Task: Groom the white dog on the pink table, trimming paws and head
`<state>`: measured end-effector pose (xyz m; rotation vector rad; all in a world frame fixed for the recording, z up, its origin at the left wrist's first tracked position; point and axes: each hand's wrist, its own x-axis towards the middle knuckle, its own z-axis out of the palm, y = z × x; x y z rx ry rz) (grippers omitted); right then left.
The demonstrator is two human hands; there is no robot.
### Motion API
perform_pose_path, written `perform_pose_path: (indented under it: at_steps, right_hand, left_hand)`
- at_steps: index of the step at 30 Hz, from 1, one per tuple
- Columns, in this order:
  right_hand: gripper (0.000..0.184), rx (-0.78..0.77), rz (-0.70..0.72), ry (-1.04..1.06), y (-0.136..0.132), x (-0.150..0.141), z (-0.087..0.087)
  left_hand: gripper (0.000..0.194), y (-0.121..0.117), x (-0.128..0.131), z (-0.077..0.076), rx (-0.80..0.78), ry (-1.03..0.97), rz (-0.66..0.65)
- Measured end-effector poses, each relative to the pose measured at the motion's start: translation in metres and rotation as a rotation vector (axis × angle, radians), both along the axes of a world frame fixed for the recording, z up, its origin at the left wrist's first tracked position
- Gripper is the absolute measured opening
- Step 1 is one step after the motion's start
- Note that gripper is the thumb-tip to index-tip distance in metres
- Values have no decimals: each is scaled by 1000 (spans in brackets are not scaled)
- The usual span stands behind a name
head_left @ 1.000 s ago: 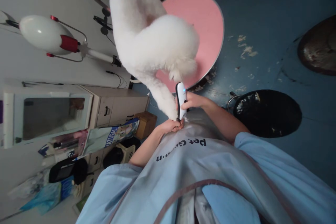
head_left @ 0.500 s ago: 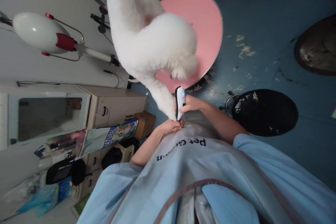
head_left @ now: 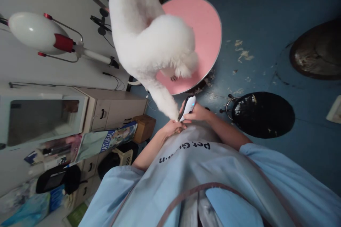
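The right hand (head_left: 199, 112) wraps its fingers around the clipper (head_left: 189, 106), which has tipped from twelve toward one o'clock; the left hand (head_left: 172, 127) pinches the furry leg's (head_left: 164, 101) end.

The left hand (head_left: 172, 127) hides the tip of the white furry leg (head_left: 164, 102).

Dim, soft indoor light, source out of view, pale highlights on the lamp-like white casing (head_left: 34, 32), glare on the black stool seat (head_left: 263, 115), shadowed lower-left clutter, wide-angle stretching toward the edges, slight softness
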<state>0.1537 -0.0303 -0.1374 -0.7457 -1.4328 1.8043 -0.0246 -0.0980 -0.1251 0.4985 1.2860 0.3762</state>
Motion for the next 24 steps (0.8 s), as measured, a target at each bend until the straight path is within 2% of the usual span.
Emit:
perform_pose_path:
  at_steps: [3, 6, 10, 12, 19, 21, 23, 24]
  right_hand:
    - [25, -27, -162, 61, -13, 5, -5]
    - [25, -2, -181, 61, -25, 9, -9]
    - [25, -79, -368, 62, -33, 7, -11]
    - [28, -156, -353, 90, -30, 4, -15]
    - [35, -496, -116, 298, -5, -15, -46]
    - [36, -518, -160, 357, -4, -17, -51]
    - [37, -467, -246, 390, -5, -14, -52]
    - [37, -431, -239, 390, -5, -11, -51]
  left_hand:
    - [38, -2, 3, -2, -1, -84, 137]
    - [39, -4, 7, -4, 5, -109, 268]
    - [44, -3, 13, -4, 15, -118, 301]
    - [46, -2, 14, -4, 32, -117, 299]
    - [48, -2, 14, -1, 53, -192, 204]
    - [48, -1, 14, -1, 60, -185, 214]
    - [48, 0, 13, -1, 52, -177, 227]
    - [48, 0, 13, -1, 45, -173, 236]
